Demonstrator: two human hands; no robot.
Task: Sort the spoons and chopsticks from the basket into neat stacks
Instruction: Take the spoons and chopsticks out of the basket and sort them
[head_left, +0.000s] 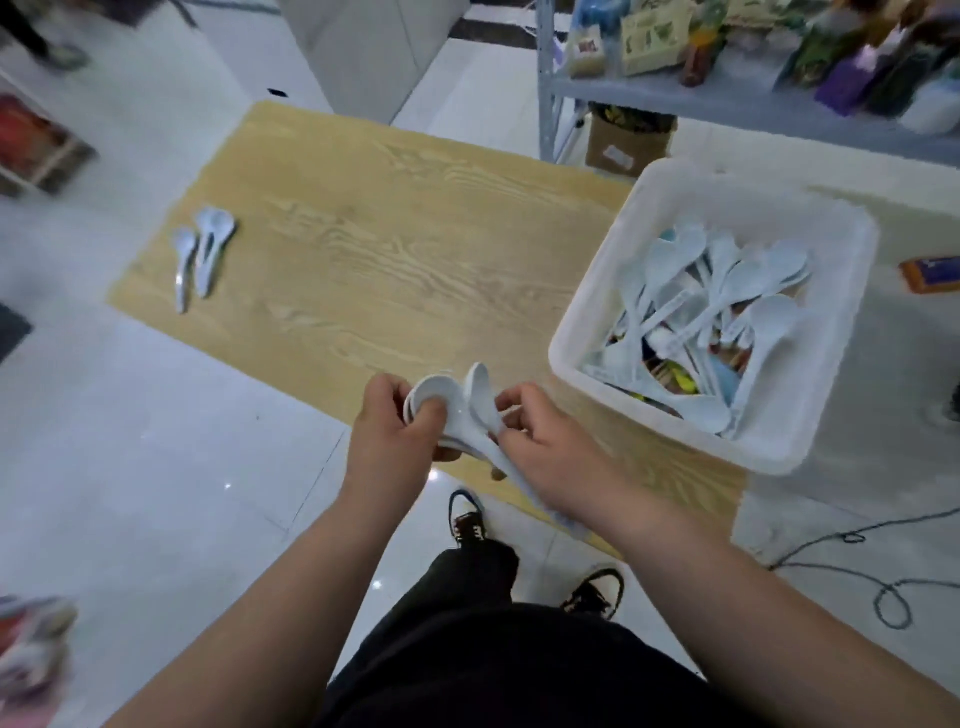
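Near the table's (395, 218) far left corner lie two small stacks of white spoons (203, 248), side by side, bowls away from the person and handles pointing back toward the left edge. The middle of the wooden top is bare grain. At the near edge, the left hand (395, 431) is closed around the bowls of a nested bunch of spoons (457, 410), thumb pressed on the top bowl. Just beside it the right hand (550, 447) pinches one more spoon against that bunch, its bowl standing upright between the two hands; the handles run back under the right palm. At the table's right edge sits a white basket (810, 426), overhanging the side, with a loose tangle of white spoons inside and some coloured pieces under them, too blurred to name. Below the hands, dark trousers and two shoes show on the tiled floor.
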